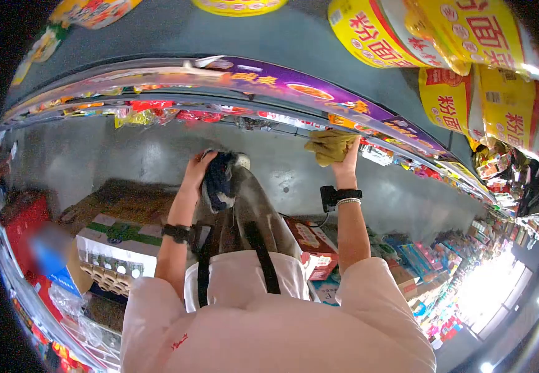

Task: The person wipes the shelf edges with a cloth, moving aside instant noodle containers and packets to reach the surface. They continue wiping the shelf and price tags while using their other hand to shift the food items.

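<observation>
The crumpled olive-yellow cloth (pixel 330 147) sits at the tips of the right hand (pixel 348 165), whose fingers close on it and press it up just below the purple printed shelf-edge strip (pixel 294 84). Its long side runs along that edge. The left hand (pixel 196 171) is well apart and lower, gripping a dark blue fabric bundle (pixel 219 181) over the grey metal shelf (pixel 126 155).

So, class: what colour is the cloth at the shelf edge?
Olive-yellow: the cloth in the right hand. Head view shows it best.
</observation>
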Motion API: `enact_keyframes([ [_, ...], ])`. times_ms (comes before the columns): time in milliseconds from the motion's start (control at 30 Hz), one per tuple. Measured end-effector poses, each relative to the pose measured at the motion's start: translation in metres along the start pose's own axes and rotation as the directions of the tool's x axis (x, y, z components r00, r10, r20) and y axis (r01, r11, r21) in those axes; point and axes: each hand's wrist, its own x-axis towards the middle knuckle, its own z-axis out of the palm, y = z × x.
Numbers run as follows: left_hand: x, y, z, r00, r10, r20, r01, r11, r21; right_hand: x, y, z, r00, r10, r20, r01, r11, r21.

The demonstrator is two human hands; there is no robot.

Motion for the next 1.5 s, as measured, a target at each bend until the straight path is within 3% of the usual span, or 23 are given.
enact_keyframes([
  [33,-0.003,-0.003,-0.01,0.997,-0.048,-0.054,0.054,0.992,0.11,0.002,0.002,0.004,0.994,0.003,-0.107,0.001,1.0,0.031],
  [100,-0.009,-0.01,-0.029,0.984,-0.04,-0.175,0.087,0.958,0.272,-0.002,0.007,0.012,0.995,0.007,-0.095,-0.004,0.999,0.034],
  [233,-0.03,-0.014,-0.063,0.953,-0.078,-0.293,0.162,0.947,0.275,0.001,0.02,0.024,0.983,0.086,-0.159,-0.076,0.995,0.067],
  [300,-0.008,-0.047,-0.106,0.998,0.03,-0.05,-0.007,0.913,0.409,0.008,0.032,0.019,0.976,0.132,-0.174,-0.129,0.991,0.029],
  [400,-0.013,-0.036,-0.11,0.973,0.034,-0.228,0.049,0.937,0.346,0.012,0.056,0.034,0.966,0.247,-0.078,-0.243,0.968,0.059],
  [433,-0.013,-0.036,-0.114,0.985,0.055,-0.163,-0.015,0.971,0.24,0.003,0.06,0.049,0.964,0.246,-0.105,-0.247,0.969,0.004],
  [500,-0.015,-0.031,-0.118,0.971,0.137,-0.198,-0.075,0.953,0.295,-0.014,0.063,0.077,0.967,0.243,-0.075,-0.247,0.968,-0.049],
  [533,-0.017,-0.028,-0.117,0.954,0.208,-0.214,-0.122,0.926,0.358,-0.011,0.066,0.081,0.967,0.247,-0.061,-0.25,0.966,-0.059],
  [567,-0.019,-0.025,-0.117,0.962,0.203,-0.181,-0.157,0.958,0.242,-0.007,0.07,0.083,0.973,0.228,-0.045,-0.232,0.965,-0.124],
  [700,-0.008,-0.034,-0.123,0.917,0.344,-0.201,-0.292,0.924,0.248,0.043,0.083,0.049,0.965,0.261,0.028,-0.251,0.949,-0.192],
  [733,-0.01,-0.032,-0.121,0.913,0.36,-0.194,-0.319,0.923,0.213,0.034,0.082,0.069,0.965,0.26,0.035,-0.248,0.947,-0.206],
  [800,-0.014,-0.029,-0.117,0.909,0.37,-0.192,-0.342,0.925,0.165,0.006,0.087,0.105,0.979,0.185,-0.09,-0.205,0.847,-0.491],
  [833,-0.016,-0.027,-0.115,0.907,0.376,-0.187,-0.357,0.925,0.129,0.0,0.09,0.119,0.979,0.185,-0.087,-0.204,0.841,-0.501],
  [933,0.005,-0.041,-0.121,0.912,0.375,-0.167,-0.357,0.925,0.127,0.007,0.101,0.127,0.957,0.278,-0.079,-0.284,0.85,-0.444],
  [1000,0.012,-0.044,-0.121,0.917,0.368,-0.151,-0.345,0.925,0.159,0.031,0.113,0.108,0.888,0.437,0.147,-0.411,0.895,-0.175],
  [1033,0.001,-0.033,-0.116,0.903,0.405,-0.141,-0.375,0.905,0.199,0.026,0.112,0.121,0.885,0.441,0.146,-0.414,0.891,-0.186],
  [1100,-0.003,-0.031,-0.116,0.888,0.438,-0.142,-0.4,0.886,0.233,0.014,0.113,0.143,0.899,0.437,-0.011,-0.431,0.884,-0.182],
  [1167,0.011,-0.037,-0.121,0.881,0.448,-0.148,-0.373,0.853,0.365,0.029,0.118,0.13,0.92,0.388,-0.049,-0.391,0.903,-0.179],
  [1233,0.007,-0.032,-0.124,0.891,0.426,-0.157,-0.352,0.866,0.354,0.043,0.116,0.118,0.939,0.334,-0.084,-0.344,0.922,-0.18],
  [1300,0.002,-0.027,-0.128,0.901,0.401,-0.165,-0.328,0.88,0.345,0.041,0.109,0.108,0.865,0.458,0.206,-0.432,0.887,-0.162],
  [1433,-0.002,-0.024,-0.139,0.917,0.35,-0.189,-0.277,0.903,0.33,0.039,0.11,0.111,0.885,0.445,0.135,-0.416,0.887,-0.2],
  [1500,0.0,-0.028,-0.143,0.907,0.361,-0.218,-0.271,0.894,0.356,0.036,0.112,0.114,0.924,0.382,-0.004,-0.375,0.904,-0.206],
])
